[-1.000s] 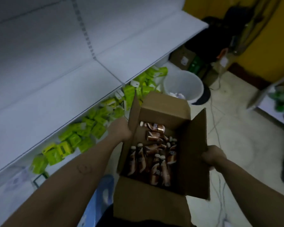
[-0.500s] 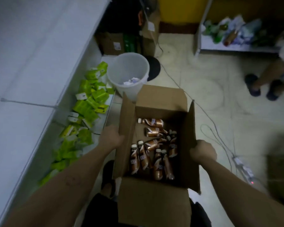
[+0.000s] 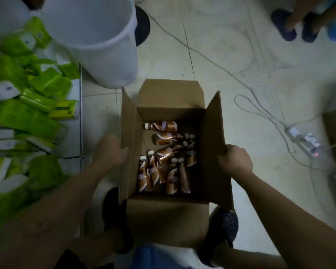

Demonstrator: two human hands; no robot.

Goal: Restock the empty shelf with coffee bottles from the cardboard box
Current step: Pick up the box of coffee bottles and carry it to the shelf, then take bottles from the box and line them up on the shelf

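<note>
An open cardboard box (image 3: 169, 96) sits low over the tiled floor, flaps up, between my feet. Several brown coffee bottles (image 3: 164, 171) with white caps lie loose on its bottom. My left hand (image 3: 110, 150) grips the box's left flap and side. On the opposite side my right hand (image 3: 235, 160) grips the right flap. The empty upper shelf is out of view.
A white plastic bin (image 3: 97, 45) stands just beyond the box at upper left. Green packets (image 3: 37, 113) crowd the low shelf on the left. A cable and power strip (image 3: 306, 142) lie on the floor at right. Another person's feet (image 3: 295, 26) stand at top right.
My view has tilted down from the shelves to the floor. The box, held in both hands, has come lower and sits between my feet.
</note>
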